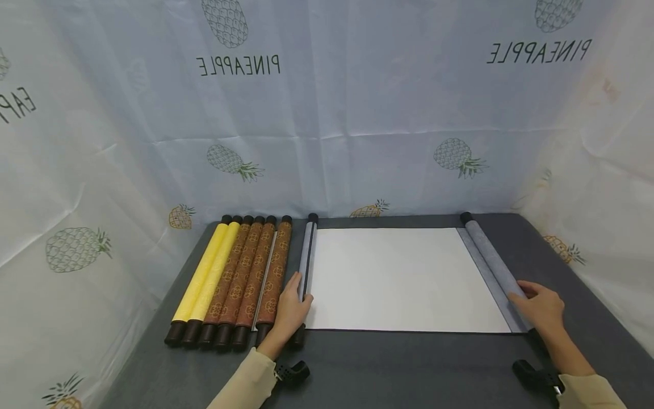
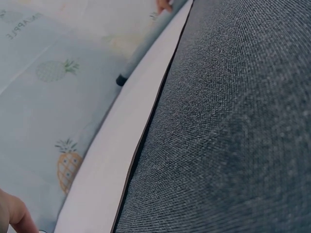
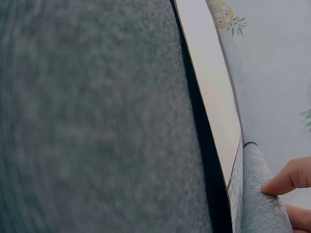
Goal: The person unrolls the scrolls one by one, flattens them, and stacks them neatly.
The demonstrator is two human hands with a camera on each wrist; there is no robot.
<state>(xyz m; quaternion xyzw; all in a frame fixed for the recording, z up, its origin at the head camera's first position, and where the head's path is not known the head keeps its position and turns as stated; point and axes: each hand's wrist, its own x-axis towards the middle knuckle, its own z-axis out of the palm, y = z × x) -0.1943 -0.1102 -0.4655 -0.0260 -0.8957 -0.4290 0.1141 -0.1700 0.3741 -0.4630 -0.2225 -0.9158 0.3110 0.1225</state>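
A blank white hanging scroll [image 1: 398, 278] with grey-blue patterned ends lies partly unrolled across the table. At its left end is a narrow rod [image 1: 309, 244] with a black tip. My left hand [image 1: 292, 309] grips this rod near its front end, thumb on the right side and fingers on the left. The thick grey-blue roll [image 1: 490, 253] forms the scroll's right end. My right hand [image 1: 540, 307] holds that roll near the front, its fingertip [image 3: 274, 187] pressing on the patterned surface in the right wrist view. Only part of the left hand [image 2: 14, 213] shows in the left wrist view.
Left of the open scroll lie rolled scrolls side by side: two yellow ones [image 1: 206, 267] and several brown patterned ones [image 1: 247, 278], all with dark end knobs. The dark grey table [image 1: 409, 369] meets a pineapple-print curtain [image 1: 332, 102] behind and at both sides.
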